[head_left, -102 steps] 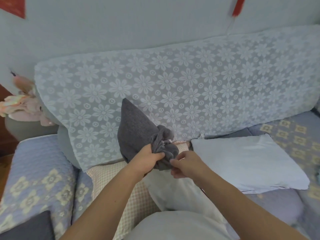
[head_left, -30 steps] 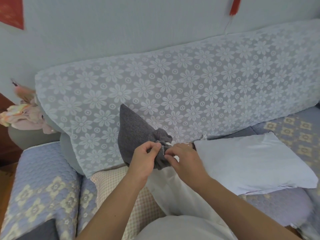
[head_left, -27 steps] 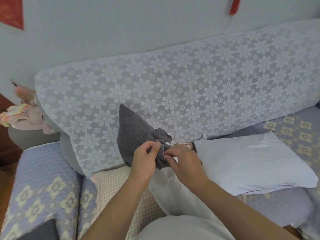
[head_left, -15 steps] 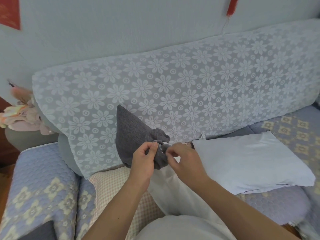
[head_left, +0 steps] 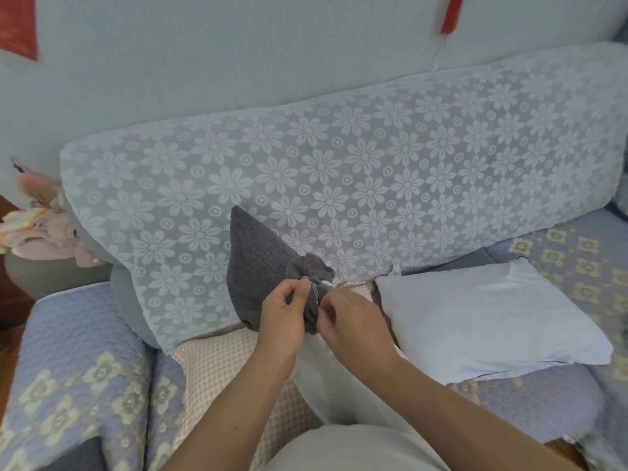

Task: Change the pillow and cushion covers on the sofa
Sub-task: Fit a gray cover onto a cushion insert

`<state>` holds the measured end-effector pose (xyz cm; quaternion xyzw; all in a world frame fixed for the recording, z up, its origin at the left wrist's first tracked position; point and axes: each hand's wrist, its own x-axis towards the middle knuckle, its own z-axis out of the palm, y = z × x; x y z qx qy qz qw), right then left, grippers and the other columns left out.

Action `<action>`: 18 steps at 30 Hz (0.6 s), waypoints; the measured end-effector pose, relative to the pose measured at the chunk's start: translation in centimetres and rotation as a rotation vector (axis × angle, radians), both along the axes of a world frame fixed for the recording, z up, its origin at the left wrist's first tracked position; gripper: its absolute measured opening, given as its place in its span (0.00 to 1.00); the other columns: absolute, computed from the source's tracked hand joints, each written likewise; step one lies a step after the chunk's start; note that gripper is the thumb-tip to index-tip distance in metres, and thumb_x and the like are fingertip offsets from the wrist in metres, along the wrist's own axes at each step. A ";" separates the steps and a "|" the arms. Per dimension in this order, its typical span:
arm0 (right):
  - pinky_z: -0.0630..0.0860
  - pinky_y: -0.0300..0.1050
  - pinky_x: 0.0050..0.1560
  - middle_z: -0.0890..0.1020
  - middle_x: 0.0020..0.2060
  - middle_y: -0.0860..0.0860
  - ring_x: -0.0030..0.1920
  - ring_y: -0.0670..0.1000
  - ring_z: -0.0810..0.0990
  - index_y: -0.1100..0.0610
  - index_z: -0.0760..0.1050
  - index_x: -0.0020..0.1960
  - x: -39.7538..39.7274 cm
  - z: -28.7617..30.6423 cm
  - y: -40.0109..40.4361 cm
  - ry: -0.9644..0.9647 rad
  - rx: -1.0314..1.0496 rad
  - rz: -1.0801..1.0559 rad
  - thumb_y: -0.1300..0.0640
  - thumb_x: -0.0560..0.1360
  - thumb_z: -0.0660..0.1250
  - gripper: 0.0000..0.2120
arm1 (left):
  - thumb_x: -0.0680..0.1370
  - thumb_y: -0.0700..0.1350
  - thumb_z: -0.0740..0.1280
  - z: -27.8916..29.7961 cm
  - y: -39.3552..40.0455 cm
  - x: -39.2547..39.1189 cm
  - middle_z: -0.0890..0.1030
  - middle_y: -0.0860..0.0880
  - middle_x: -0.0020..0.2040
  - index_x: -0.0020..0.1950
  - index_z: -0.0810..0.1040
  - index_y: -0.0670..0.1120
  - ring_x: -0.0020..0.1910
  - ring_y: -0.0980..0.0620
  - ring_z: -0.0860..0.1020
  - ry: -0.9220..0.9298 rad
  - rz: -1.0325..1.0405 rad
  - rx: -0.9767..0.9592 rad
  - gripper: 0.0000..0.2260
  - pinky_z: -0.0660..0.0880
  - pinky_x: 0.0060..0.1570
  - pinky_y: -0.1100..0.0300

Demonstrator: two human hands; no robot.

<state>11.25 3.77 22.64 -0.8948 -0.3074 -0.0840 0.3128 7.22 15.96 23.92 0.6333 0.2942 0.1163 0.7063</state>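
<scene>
A dark grey cushion cover (head_left: 258, 263) stands bunched against the sofa back, pulled over one end of a white cushion insert (head_left: 326, 379) that runs down toward me. My left hand (head_left: 283, 317) pinches the grey cover's edge beside its zipper. My right hand (head_left: 353, 321) pinches the same opening from the right, fingertips almost touching the left hand's. A bare white pillow (head_left: 482, 321) lies flat on the seat to the right.
A lace floral throw (head_left: 339, 171) drapes the sofa back. A pink checked cloth (head_left: 224, 358) lies under the insert. The quilted blue sofa armrest (head_left: 68, 368) is at left, with pink flowers in a vase (head_left: 37, 229) beyond it. Another dark cushion corner (head_left: 74, 457) shows bottom left.
Since the earliest frame my hands shifted from gripping the bunched grey fabric to pinching the zipper edge. Over the last second they have stayed almost still.
</scene>
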 end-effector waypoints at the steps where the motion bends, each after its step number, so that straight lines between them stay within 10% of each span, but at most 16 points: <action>1: 0.66 0.40 0.33 0.75 0.32 0.47 0.33 0.48 0.73 0.54 0.72 0.38 0.0 -0.1 -0.1 -0.020 0.028 -0.035 0.58 0.72 0.69 0.07 | 0.83 0.49 0.65 0.1 -0.1 0.0 0.79 0.39 0.38 0.43 0.82 0.46 0.38 0.47 0.76 -0.001 0.027 0.000 0.13 0.76 0.45 0.45; 11: 0.68 0.35 0.37 0.76 0.38 0.49 0.37 0.47 0.74 0.57 0.73 0.44 -0.3 -0.5 -1.0 0.026 0.275 -0.021 0.58 0.76 0.64 0.03 | 0.75 0.50 0.75 0.9 -0.2 -0.2 0.84 0.43 0.46 0.53 0.81 0.47 0.43 0.44 0.82 0.032 -0.175 -0.141 0.11 0.81 0.47 0.43; 18: 0.72 0.49 0.57 0.75 0.57 0.50 0.61 0.56 0.73 0.53 0.75 0.59 -0.7 -4.0 -9.9 0.378 -0.292 -0.237 0.41 0.78 0.63 0.18 | 0.77 0.38 0.73 0.9 -0.1 0.4 0.80 0.45 0.38 0.47 0.76 0.41 0.35 0.53 0.79 0.097 -0.261 -0.030 0.07 0.77 0.33 0.61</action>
